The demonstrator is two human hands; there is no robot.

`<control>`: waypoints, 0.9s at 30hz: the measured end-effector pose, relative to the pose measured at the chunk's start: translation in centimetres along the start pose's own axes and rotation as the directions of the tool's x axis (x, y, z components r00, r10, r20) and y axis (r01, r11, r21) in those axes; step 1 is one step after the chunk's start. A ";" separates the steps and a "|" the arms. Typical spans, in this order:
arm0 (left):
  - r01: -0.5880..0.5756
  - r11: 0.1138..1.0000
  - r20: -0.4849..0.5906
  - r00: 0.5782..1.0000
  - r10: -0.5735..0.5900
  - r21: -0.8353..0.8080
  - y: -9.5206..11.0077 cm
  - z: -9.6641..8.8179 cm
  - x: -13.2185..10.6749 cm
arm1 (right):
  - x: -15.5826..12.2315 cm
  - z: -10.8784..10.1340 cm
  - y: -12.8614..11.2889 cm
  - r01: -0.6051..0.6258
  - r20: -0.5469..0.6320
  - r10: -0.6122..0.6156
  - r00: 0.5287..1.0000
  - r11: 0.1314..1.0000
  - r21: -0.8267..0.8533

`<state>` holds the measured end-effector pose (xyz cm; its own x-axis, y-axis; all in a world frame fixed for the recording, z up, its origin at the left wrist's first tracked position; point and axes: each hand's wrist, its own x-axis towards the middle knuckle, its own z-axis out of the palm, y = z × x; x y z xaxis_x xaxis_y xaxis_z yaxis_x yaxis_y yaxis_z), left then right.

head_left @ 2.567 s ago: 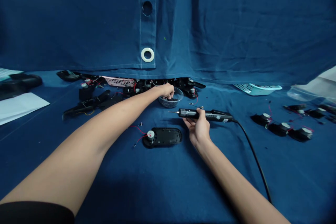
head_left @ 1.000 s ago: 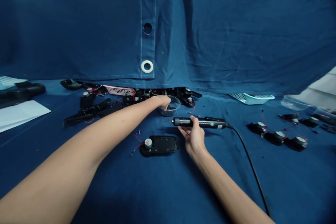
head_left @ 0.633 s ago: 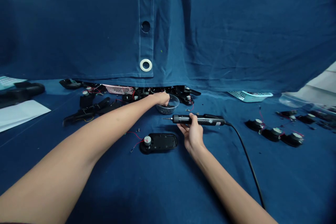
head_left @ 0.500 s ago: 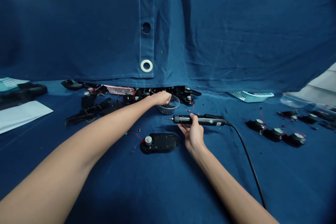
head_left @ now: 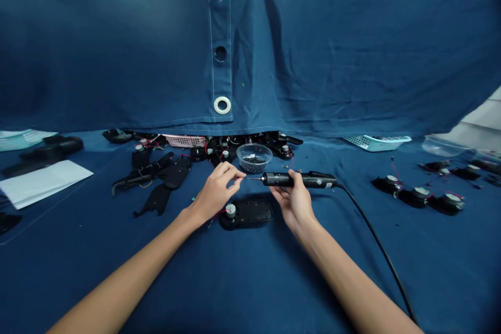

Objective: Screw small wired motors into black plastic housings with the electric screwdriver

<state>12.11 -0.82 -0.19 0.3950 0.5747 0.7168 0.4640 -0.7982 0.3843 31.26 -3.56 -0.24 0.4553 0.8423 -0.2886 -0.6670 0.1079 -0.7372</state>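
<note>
My right hand (head_left: 295, 198) grips a black electric screwdriver (head_left: 309, 179) held level, its bit pointing left. At the tip of that bit, my left hand (head_left: 219, 188) is closed in a pinch; whatever sits between its fingertips is too small to make out. Below both hands a black plastic housing (head_left: 252, 212) lies on the blue cloth, with a round silver motor (head_left: 230, 211) and red wires at its left end. Just beyond the screwdriver stands a clear round bowl (head_left: 254, 159) of small dark screws.
Black plastic parts (head_left: 172, 172) lie to the left, near a folded white paper (head_left: 47, 182). A pink basket (head_left: 183, 141) and a light-blue basket (head_left: 378, 143) stand at the back under a hanging blue cloth (head_left: 352, 52). Several motor parts (head_left: 418, 195) and the screwdriver's cable (head_left: 376, 240) are on the right.
My left hand has come out of the bowl and back toward me, to the screwdriver's tip. The right hand still holds the screwdriver in nearly the same place.
</note>
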 end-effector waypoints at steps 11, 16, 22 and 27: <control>-0.073 0.996 -0.052 0.996 0.076 0.047 1.3 -0.5 -1.2 | -1.0 -0.1 0.7 -0.016 0.077 0.016 0.997 1.000 -0.006; -0.049 0.998 -0.043 0.998 0.050 0.026 1.0 -0.4 -1.2 | -0.8 -0.2 0.9 -0.036 0.088 0.037 0.995 0.999 -0.006; -0.073 0.995 0.031 0.997 0.071 0.075 1.0 -0.5 -1.2 | -0.5 -0.4 1.2 -0.058 0.096 0.059 0.994 0.998 -0.015; -0.056 0.994 0.012 0.998 0.055 0.098 0.9 -0.5 -1.3 | -0.4 -0.4 1.3 -0.068 0.097 0.070 0.993 0.997 -0.023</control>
<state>11.66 -2.34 -0.48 0.4295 0.5316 0.7300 0.5162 -0.8078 0.2846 30.43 -4.01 -1.38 0.3479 0.8952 -0.2787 -0.6825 0.0380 -0.7299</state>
